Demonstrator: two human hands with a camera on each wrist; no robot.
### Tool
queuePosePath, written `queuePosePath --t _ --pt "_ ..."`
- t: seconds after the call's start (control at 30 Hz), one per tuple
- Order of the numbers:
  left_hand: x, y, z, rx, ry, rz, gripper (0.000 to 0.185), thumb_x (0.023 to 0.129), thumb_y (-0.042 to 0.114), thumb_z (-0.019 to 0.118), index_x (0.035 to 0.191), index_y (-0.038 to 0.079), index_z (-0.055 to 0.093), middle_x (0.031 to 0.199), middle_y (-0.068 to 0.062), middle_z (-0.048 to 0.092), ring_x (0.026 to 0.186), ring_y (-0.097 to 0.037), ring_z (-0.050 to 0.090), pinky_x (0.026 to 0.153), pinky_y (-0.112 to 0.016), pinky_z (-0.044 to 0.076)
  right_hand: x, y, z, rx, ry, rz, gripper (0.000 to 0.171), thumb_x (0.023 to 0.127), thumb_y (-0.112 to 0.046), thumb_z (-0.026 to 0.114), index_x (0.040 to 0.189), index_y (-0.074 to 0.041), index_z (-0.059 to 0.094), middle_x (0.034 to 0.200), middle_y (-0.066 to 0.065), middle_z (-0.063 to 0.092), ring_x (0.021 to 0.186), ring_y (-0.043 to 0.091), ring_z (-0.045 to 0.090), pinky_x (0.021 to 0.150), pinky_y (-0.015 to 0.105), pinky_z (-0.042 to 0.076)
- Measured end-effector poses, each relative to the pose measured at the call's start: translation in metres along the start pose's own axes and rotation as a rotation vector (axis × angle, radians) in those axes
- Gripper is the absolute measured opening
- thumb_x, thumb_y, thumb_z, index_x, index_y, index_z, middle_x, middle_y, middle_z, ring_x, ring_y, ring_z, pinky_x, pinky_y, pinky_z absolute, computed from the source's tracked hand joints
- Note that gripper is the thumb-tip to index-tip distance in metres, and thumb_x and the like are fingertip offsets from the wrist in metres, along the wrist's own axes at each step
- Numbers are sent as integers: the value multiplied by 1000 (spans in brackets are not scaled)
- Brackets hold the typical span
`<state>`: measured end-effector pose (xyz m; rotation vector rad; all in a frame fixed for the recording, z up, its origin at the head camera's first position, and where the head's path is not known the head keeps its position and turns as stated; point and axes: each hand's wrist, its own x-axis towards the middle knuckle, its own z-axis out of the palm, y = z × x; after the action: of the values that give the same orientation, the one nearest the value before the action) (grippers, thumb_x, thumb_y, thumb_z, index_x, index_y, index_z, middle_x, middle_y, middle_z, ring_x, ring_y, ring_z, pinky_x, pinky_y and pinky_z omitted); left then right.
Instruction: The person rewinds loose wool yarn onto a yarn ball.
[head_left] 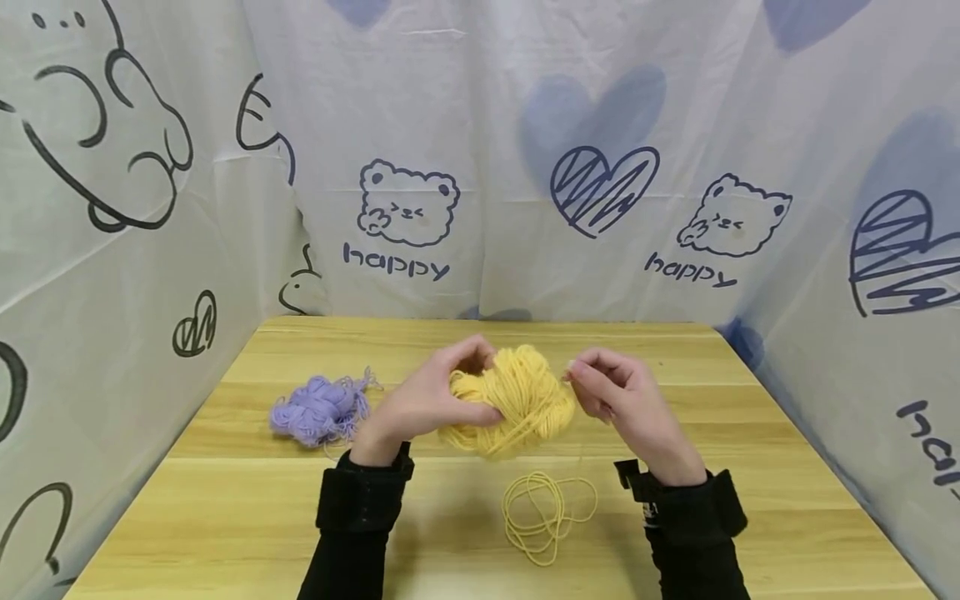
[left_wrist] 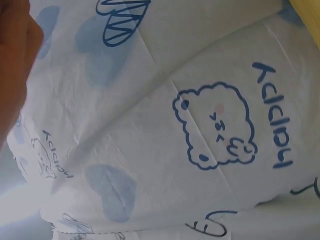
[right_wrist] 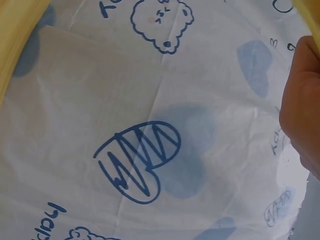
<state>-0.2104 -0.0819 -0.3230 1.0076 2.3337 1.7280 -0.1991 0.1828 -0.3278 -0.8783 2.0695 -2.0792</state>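
My left hand (head_left: 442, 396) grips a loose bundle of yellow yarn (head_left: 525, 400) above the table, thumb across its near side. Just right of the bundle, my right hand (head_left: 622, 396) has its thumb and forefinger pinched together at the bundle's side; a small pale bit shows at the fingertips, too small to make out. Below the bundle, a loosely coiled length of yellow yarn (head_left: 551, 533) lies on the table. In the wrist views only part of the left hand (left_wrist: 15, 70) and of the right hand (right_wrist: 302, 105) shows at the frame edge.
A tangled bundle of purple yarn (head_left: 318, 410) lies on the wooden table (head_left: 787, 500), left of my left hand. White cloth (head_left: 502, 242) with printed hearts and bears hangs behind the table and along both sides.
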Motion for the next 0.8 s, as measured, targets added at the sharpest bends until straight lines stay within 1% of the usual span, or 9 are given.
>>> queuePosePath --t 0.1,0.2,0.33,0.43,0.53,0.63,0.73,0.8 --pt "2 -1 2 25 106 -34 39 68 11 78 98 14 53 99 -6 57 97 -22 53 85 -37 51 -2 -4 4 -57 29 -25 15 98 -7 51 101 -5 66 64 -3 47 52 15 33 44 32 25" --pt "4 -1 3 24 225 -68 40 70 10 79 98 12 51 100 -6 56 96 -21 53 80 -36 52 -4 -7 9 -119 22 -28 15 96 -6 55 103 -4 69 64 -4 49 51 14 34 42 32 29" --pt "6 0 4 -31 377 -102 40 73 13 80 101 11 51 105 -7 58 98 -20 54 84 -36 51 -3 -7 14 -196 -52 -4 15 94 -8 59 103 -5 71 63 -4 49 51 12 38 42 31 33" --pt "7 0 4 -111 457 -101 41 75 12 79 105 10 51 107 -7 57 100 -20 54 85 -36 52 -1 -2 17 -253 -133 19 14 93 -12 61 102 -8 72 65 -2 52 53 15 41 44 30 37" --pt "7 1 5 -200 498 -77 39 76 10 77 105 9 50 108 -6 55 101 -21 53 83 -34 54 3 6 19 -290 -200 33 15 94 -14 62 101 -10 73 68 0 56 55 17 42 47 28 39" --pt "8 1 6 -283 506 -44 36 78 8 74 105 10 49 109 -4 53 104 -22 52 81 -32 53 9 15 21 -307 -250 47 16 94 -16 61 100 -10 74 68 3 58 54 15 43 47 26 41" --pt "8 2 7 -375 474 -13 35 80 6 71 108 12 50 111 -4 53 105 -21 52 82 -30 54 14 24 20 -297 -287 59 17 94 -16 61 99 -8 75 65 4 56 51 9 40 44 26 37" --pt "7 3 6 -446 426 7 37 80 4 68 112 12 51 112 -5 53 103 -19 55 82 -30 56 16 29 17 -281 -299 66 17 94 -15 61 99 -7 75 64 1 56 51 5 39 42 25 35"
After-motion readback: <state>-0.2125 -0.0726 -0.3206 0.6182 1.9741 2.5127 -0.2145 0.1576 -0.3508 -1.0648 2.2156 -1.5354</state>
